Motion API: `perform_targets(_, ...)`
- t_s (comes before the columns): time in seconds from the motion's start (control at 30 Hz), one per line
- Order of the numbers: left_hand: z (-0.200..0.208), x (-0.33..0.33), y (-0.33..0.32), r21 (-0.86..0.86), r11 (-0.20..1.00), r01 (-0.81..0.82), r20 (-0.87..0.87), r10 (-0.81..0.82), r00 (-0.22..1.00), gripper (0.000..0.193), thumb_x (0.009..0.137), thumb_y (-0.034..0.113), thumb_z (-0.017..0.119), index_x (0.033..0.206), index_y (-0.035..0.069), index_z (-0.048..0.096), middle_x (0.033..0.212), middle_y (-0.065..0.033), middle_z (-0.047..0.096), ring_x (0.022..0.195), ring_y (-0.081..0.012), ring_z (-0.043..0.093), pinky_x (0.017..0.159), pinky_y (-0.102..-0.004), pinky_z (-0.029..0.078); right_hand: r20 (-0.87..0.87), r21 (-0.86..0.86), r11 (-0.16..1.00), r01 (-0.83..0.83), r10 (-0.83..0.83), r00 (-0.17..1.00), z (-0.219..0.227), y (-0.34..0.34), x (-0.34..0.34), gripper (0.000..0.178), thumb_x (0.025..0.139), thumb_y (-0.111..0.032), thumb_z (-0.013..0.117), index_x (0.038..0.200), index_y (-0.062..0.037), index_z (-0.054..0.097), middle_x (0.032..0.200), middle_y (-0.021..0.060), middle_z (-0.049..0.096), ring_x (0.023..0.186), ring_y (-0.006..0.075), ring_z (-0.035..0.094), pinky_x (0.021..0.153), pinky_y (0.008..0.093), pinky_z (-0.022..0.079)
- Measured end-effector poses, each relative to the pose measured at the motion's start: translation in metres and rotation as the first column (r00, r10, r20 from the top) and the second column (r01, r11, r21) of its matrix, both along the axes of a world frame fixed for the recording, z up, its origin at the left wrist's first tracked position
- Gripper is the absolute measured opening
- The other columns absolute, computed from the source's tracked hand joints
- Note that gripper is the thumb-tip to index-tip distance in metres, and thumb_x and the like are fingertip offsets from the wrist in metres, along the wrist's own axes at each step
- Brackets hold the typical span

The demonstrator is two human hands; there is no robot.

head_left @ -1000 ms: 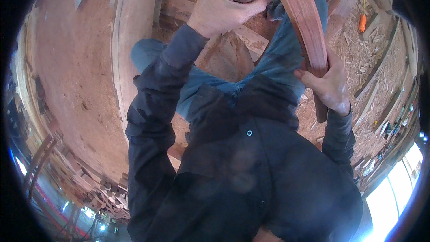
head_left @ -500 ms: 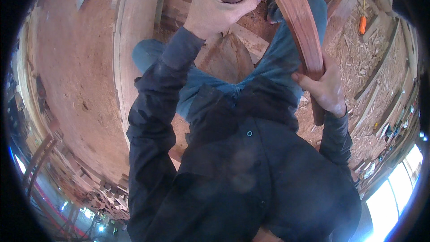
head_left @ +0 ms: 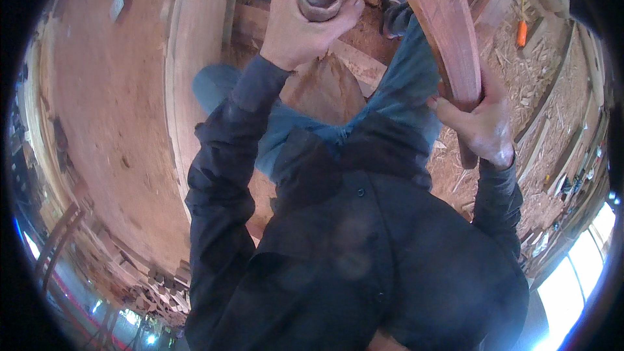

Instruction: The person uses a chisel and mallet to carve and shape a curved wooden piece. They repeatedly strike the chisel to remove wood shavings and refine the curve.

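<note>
- On my feed, the left hand (head_left: 299, 29) has come down and leftward over the last second, taking the handle (head_left: 320, 0) with it, so the gap between handle and curved wood (head_left: 448, 32) is wider.
- The curved wood has drifted only a little to the right, and the right hand (head_left: 484, 123) has gone with it. I read this as the wood being kept steady while the left hand does most of the moving; neither piece has been let go.
- More of a shoe (head_left: 395, 16) shows beside the wood now.
- Left hand: curled round the handle, whose rounded end pokes out above the fist. The thumb sticks out to the right, toward the wood; most of the fingers are under the hand, out of my sight. What the handle belongs to is hidden as well.
- Right hand: grasping the wood near its lower end, thumb on the near side, fingers mostly behind it. I can't judge how tightly.
- The wood slants up across the right leg (head_left: 413, 71) and leaves my view at the top; its lower end juts below the hand. Whether it rests on the leg, I can't tell.
- A brown block (head_left: 325, 91) sits between the legs; a long board (head_left: 195, 84) lies to the left.
</note>
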State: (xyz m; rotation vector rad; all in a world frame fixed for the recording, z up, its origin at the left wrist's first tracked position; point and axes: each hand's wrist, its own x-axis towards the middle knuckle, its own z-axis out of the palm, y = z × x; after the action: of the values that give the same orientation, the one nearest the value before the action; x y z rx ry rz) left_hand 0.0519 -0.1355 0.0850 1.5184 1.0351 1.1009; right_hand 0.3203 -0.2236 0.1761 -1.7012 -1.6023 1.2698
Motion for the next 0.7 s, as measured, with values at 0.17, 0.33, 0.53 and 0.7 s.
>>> perform_targets(0.17, 0.004, 0.000, -0.001, -0.061, 0.997, -0.049, 0.002, 0.049, 0.999, 0.026, 0.088, 0.014, 0.078, 0.070, 0.003, 0.062, 0.057, 0.0043, 0.055, 0.056, -0.0022, 0.048, 0.051, -0.0236, 0.040, 0.097, 0.331, 0.934, -0.137, 0.111, 0.989, 0.030, 0.030, -0.020, 0.060, 0.074, -0.016, 0.082, 0.126, 0.0013, 0.058, 0.102, 0.0172, 0.070, 0.094, 0.0286, 0.071, 0.083, 0.0373, 0.055)
perform_targets(0.33, -0.076, -0.024, -0.005, 0.252, 0.960, 0.123, -0.206, -0.071, 0.976, 0.028, 0.086, 0.021, 0.079, 0.107, 0.004, 0.071, 0.096, -0.0065, 0.072, 0.086, -0.0169, 0.066, 0.073, -0.0343, 0.054, 0.719, 0.335, 0.722, -0.605, 0.219, 0.659, 0.031, 0.049, -0.031, 0.049, 0.074, -0.014, 0.083, 0.112, -0.0010, 0.055, 0.088, 0.0127, 0.066, 0.082, 0.0325, 0.071, 0.066, 0.0432, 0.054)
perform_targets(0.53, -0.169, -0.012, -0.031, -0.116, 0.982, -0.151, -0.246, 0.119, 0.962, 0.031, 0.099, 0.023, 0.066, 0.125, 0.005, 0.064, 0.121, -0.0093, 0.069, 0.111, -0.0209, 0.064, 0.090, -0.0408, 0.057, 0.646, 0.177, 0.645, -0.743, 0.494, 0.582, 0.032, 0.064, -0.030, 0.029, 0.079, -0.011, 0.071, 0.102, -0.0052, 0.053, 0.084, 0.0157, 0.068, 0.076, 0.0392, 0.071, 0.065, 0.0504, 0.056)
perform_targets(0.7, -0.121, -0.004, -0.007, 0.286, 0.896, -0.339, -0.486, 0.440, 0.755, 0.032, 0.090, 0.008, 0.078, 0.118, 0.003, 0.063, 0.112, -0.0058, 0.068, 0.100, -0.0106, 0.064, 0.081, -0.0288, 0.056, 0.376, 0.490, 0.712, -0.504, 0.348, 0.858, 0.045, 0.076, -0.043, 0.041, 0.071, -0.010, 0.077, 0.104, -0.0031, 0.054, 0.082, 0.0198, 0.067, 0.078, 0.0445, 0.068, 0.066, 0.0514, 0.054)
